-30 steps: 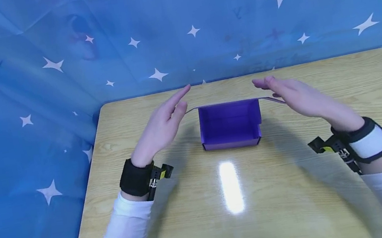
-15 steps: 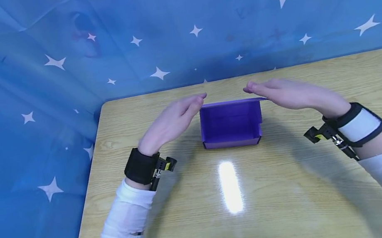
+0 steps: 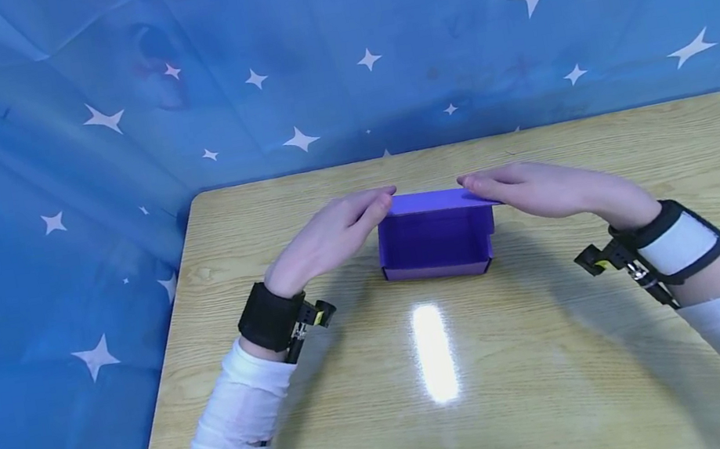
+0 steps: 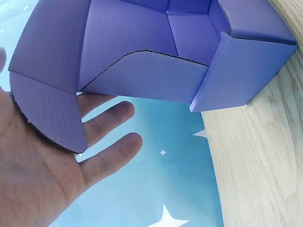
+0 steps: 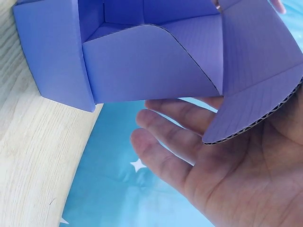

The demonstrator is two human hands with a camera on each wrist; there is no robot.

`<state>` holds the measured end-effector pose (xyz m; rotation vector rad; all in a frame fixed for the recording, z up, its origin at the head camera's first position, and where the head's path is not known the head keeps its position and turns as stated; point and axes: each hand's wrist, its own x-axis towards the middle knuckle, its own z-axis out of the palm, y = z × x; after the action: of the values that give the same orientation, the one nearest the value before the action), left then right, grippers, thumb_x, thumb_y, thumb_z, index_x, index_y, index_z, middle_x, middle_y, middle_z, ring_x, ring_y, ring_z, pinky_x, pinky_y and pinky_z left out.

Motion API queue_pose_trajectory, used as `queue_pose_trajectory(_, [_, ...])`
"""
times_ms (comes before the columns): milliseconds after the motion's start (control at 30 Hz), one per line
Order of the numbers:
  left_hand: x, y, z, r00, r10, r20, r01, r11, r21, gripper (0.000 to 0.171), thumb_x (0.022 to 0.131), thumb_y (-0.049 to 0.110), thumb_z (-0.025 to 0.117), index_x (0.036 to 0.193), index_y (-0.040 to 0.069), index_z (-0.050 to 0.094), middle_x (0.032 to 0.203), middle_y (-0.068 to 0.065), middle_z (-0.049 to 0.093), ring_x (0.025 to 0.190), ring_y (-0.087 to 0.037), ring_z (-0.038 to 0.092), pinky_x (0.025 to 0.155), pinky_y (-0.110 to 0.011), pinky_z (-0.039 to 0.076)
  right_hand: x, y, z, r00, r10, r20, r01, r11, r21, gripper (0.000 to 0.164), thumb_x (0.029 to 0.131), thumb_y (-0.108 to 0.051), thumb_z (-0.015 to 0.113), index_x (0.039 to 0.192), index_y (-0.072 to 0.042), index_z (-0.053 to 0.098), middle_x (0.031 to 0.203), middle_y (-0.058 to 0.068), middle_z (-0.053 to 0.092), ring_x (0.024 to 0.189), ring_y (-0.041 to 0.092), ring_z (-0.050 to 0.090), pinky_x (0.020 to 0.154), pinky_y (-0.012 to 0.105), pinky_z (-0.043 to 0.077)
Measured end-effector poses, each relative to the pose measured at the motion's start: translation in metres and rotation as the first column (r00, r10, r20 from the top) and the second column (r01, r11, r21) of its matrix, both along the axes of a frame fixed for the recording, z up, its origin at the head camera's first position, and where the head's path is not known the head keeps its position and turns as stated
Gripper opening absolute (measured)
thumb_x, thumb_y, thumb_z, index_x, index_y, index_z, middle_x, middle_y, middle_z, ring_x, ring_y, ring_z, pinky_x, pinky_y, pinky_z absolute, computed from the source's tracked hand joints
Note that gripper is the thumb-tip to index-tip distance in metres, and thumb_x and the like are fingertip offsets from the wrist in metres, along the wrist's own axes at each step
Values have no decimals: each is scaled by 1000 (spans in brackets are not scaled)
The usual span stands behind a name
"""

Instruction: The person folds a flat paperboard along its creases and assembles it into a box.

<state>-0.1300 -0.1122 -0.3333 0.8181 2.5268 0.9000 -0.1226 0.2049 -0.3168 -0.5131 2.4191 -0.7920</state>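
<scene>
Blue star-printed cloth [image 3: 305, 27] hung behind a wood-grain table [image 3: 537, 385], on whose far half stood a purple corrugated-cardboard box [image 3: 436, 239]. Its long axis ran left to right, and its hinged lid [image 3: 431, 201] rose from the far edge, tilted toward the near side above the uncovered interior. The left hand [image 3: 333, 237] was at the lid's left end, the right hand [image 3: 533, 189] at its right, neither clearly nearer. Both hands' fingers were extended, not curled round the cardboard. Hands mostly hid the lid's ends in the head view; the wrist views showed a rounded left flap [image 4: 49, 111] along the left palm and a matching right flap [image 5: 255, 104] along the right. Thumb contact could not be made out.
</scene>
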Motion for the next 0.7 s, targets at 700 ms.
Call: queue_pose_trajectory(700, [7, 4, -10, 1000, -7, -18, 7, 1000, -30, 57, 114, 47, 36, 162, 16, 43, 166, -6, 48, 158, -23, 41, 132, -42, 34, 14, -3, -8, 998, 27, -64, -28, 1000, -7, 66, 113, -51, 38, 163, -7, 38, 166, 21, 44, 157, 45, 38, 125, 66, 34])
